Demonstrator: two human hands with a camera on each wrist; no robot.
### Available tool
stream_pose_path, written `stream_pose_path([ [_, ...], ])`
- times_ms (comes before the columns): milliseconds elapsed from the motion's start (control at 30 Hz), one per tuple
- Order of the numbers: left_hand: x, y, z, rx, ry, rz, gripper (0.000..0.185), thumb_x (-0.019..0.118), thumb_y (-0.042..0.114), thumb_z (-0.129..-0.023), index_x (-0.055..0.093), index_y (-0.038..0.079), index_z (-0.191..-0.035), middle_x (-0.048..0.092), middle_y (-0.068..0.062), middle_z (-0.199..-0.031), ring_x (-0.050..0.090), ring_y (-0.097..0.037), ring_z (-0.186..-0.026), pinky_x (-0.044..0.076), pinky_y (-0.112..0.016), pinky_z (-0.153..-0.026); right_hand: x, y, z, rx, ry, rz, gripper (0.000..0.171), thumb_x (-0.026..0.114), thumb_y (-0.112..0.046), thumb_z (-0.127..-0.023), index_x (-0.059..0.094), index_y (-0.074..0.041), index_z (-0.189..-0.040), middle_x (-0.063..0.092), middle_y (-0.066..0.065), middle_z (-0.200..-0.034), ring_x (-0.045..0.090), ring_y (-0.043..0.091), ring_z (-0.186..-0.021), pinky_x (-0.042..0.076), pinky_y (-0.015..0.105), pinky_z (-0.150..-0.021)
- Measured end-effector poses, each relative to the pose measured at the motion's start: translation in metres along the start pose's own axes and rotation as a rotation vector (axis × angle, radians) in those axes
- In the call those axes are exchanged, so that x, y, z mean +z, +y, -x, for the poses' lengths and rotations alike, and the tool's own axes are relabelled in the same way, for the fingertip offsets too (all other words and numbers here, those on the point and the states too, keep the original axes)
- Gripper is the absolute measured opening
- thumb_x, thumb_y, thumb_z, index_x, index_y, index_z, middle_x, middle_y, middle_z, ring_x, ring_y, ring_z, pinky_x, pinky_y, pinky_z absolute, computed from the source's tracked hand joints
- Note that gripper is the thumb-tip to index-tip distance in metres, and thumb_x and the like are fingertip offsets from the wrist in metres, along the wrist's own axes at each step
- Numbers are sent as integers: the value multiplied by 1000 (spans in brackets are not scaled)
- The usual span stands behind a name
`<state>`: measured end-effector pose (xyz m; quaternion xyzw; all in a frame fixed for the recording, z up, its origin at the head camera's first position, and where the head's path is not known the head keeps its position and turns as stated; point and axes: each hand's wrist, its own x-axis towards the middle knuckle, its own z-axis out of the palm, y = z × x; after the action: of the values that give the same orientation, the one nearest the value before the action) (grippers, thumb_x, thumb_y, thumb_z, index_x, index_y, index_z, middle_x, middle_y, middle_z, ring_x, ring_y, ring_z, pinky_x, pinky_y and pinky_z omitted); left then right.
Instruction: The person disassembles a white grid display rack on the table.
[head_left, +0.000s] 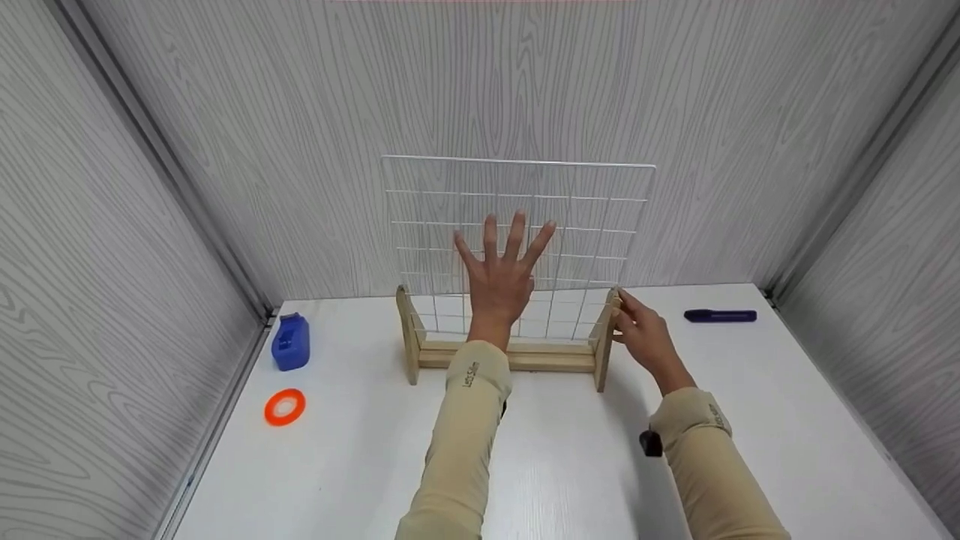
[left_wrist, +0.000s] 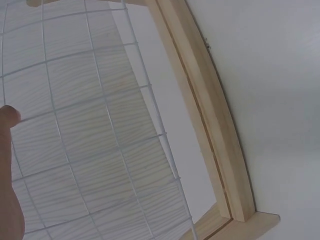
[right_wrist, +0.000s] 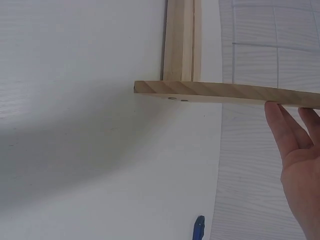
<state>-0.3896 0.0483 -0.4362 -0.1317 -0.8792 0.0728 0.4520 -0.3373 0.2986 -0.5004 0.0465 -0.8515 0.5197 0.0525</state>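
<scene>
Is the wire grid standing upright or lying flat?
Upright. The grid stands in the wooden stand, the left hand spread flat against it.

One wire grid (head_left: 517,225), one wooden stand (head_left: 510,356), one blue bottle (head_left: 291,342), one tape roll (head_left: 285,407), one marker (head_left: 720,316).

Both arms wear long beige sleeves (head_left: 465,442) with small dark lettering near the cuffs; the hands (head_left: 504,274) are bare.
</scene>
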Motion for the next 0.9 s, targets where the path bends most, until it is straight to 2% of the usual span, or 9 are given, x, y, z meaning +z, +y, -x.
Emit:
stream_pose_path([
  [167, -4, -4, -8, -2, 4, 11, 91, 74, 42, -87, 17, 50, -158, 25, 0, -164, 29, -37, -149, 27, -78, -111, -2, -3, -2, 19, -29, -18, 55, 39, -19, -111, 22, -7, -162, 42, 26, -156, 59, 44, -128, 55, 47, -100],
  [300, -7, -8, -11, -1, 13, -8, 92, 74, 46, -86, 16, 50, -157, 28, 1, -164, 31, -36, -149, 29, -77, -110, 0, -4, -2, 31, -49, -12, 56, 38, -20, -111, 19, -6, -162, 40, 26, -157, 58, 44, -130, 55, 45, -101],
  [600, -13, -11, -19, -8, 18, 8, 100, 77, 54, -83, 12, 51, -158, 26, 1, -164, 26, -36, -149, 28, -77, -111, -2, -4, -1, 37, -52, -23, 56, 38, -18, -111, 19, -7, -162, 40, 27, -157, 58, 44, -130, 56, 43, -100],
  [900, -20, -15, -28, -20, 26, 13, 99, 77, 50, -83, 14, 50, -158, 28, 1, -164, 28, -37, -149, 27, -78, -111, -5, -2, -2, 42, -52, -13, 56, 38, -21, -111, 19, -9, -163, 40, 26, -157, 58, 44, -130, 55, 46, -101],
])
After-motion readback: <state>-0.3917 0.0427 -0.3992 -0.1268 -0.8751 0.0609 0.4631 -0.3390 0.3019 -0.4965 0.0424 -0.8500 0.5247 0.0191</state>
